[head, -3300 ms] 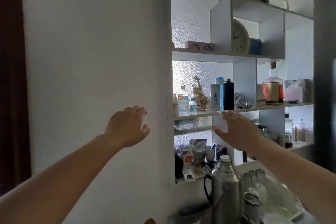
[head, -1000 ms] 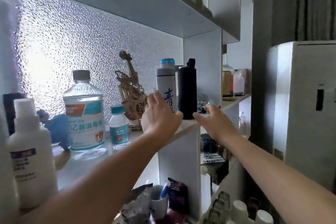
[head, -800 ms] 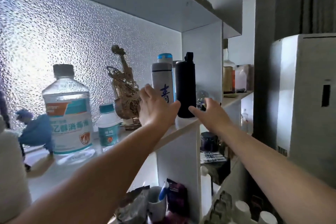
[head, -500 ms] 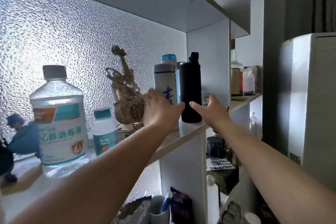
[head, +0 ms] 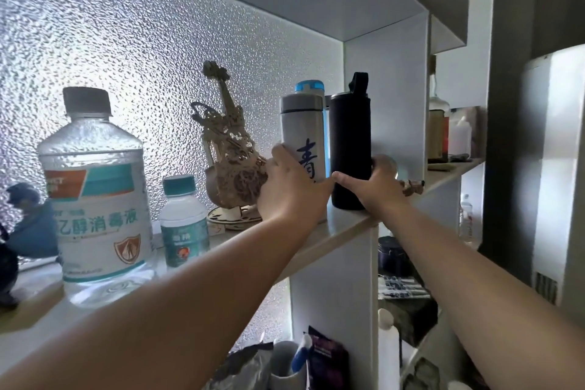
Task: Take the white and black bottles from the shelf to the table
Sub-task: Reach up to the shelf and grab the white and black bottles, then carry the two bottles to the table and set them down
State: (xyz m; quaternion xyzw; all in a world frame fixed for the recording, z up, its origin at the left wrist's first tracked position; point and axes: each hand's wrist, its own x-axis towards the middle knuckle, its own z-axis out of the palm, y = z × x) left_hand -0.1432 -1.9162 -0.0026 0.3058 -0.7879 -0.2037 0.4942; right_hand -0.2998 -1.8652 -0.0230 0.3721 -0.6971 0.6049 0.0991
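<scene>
Your two bare hands are up at the white shelf board (head: 345,225). Your left hand (head: 289,191) is wrapped part way around the low part of the tall white bottle with a grey cap and blue writing (head: 303,136). The fingers go behind the bottle and the thumb points right, so the hand is curled on it but not shut tight. Your right hand (head: 378,184) is around the bottom part of the tall black bottle with a loop on its lid (head: 350,139). The thumb lies across the front and the fingers reach round the far side. I cannot tell how hard either hand squeezes.

Both bottles stand upright, side by side, near the front edge of the shelf at its right end, by the white upright wall. There is one white bottle and one black bottle. One more bottle with a light blue cap (head: 309,87) peeks out behind them.

To the left on the same shelf you can count one wooden model violin (head: 229,152), one small clear bottle with a teal cap (head: 183,218), and one big clear bottle with a dark cap and a teal and orange label (head: 95,196). At the left edge sits one small blue figure (head: 30,222).
</scene>
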